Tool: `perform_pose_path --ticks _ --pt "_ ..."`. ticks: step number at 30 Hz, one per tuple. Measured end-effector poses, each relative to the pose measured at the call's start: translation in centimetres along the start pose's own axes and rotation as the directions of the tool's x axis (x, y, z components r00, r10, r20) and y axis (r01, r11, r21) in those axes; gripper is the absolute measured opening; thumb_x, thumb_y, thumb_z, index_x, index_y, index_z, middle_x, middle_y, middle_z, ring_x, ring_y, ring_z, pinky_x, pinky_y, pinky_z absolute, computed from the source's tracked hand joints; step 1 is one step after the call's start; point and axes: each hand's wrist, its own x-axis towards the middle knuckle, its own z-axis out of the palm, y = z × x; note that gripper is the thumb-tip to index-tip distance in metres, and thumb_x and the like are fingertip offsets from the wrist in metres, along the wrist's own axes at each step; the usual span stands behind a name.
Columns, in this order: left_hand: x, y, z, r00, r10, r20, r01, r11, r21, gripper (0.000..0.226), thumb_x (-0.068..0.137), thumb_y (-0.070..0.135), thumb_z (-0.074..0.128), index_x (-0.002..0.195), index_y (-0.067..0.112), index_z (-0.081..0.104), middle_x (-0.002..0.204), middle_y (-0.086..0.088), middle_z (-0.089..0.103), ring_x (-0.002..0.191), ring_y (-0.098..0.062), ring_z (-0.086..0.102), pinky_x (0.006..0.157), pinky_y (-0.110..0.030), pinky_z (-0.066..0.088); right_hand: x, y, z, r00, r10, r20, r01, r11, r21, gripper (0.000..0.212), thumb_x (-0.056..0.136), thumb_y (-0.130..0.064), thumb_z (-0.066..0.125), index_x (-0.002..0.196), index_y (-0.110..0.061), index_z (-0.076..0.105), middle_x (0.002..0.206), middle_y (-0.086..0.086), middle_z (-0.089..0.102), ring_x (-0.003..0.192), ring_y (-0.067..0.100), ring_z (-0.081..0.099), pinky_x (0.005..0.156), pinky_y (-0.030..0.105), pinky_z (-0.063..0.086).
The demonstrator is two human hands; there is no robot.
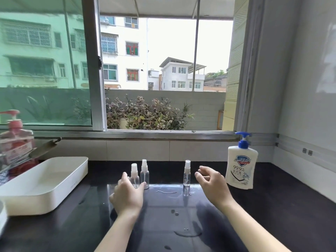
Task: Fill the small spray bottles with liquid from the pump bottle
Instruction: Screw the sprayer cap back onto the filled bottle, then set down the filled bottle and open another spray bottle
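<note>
One white tray (36,202) near spray bottles (145,177)

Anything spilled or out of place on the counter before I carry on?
Yes: the countertop is wet, with droplets and a whitish streak in front of the spray bottles. All three and the pump bottle stand upright.
</note>
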Motion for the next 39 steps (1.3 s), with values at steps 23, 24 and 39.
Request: perform_pose_path --ticks 23,24,39 --pt "-7.2 5.3 -0.2 0.753 0.478 0.452 -0.153 0.795 -0.587 0.022 0.069 0.015 0.081 0.085 0.025 0.07 0.078 0.009 0.071 0.079 -0.007 0.069 0.068 -0.029 0.056 -3.1 -3.6 -2.8 0.94 -0.262 0.218 0.249 0.965 0.088 0.043 0.076 -0.034 0.075 0.056 -0.003 0.052 0.049 -0.005 0.039 0.047 0.006 0.03 0.048 0.02 0.029" --pt "-7.0 5.3 -0.5 0.722 0.502 0.477 -0.151 0.786 -0.599 0.021 0.07 0.013 0.08 0.084 0.025 0.07 0.078 0.01 0.071 0.078 -0.006 0.069 0.067 -0.03 0.056 -3.0 -3.7 -3.2 0.922 -0.269 0.278 0.244 0.962 0.123 0.039 0.077 -0.033 0.073 0.062 0.0 0.057 0.052 0.0 0.042 0.05 0.008 0.031 0.05 0.023 0.03" --pt "-8.1 5.8 -0.4 0.698 0.555 0.452 -0.17 0.742 -0.649 0.028 0.073 0.02 0.076 0.091 0.041 0.071 0.086 0.016 0.074 0.075 -0.002 0.067 0.063 -0.011 0.048 -3.1 -4.6 -5.0 0.919 -0.204 0.337 0.213 0.977 0.012 0.041 0.06 -0.036 0.084 0.093 -0.021 0.067 0.067 -0.004 0.064 0.058 0.009 0.056 0.064 0.024 0.049"
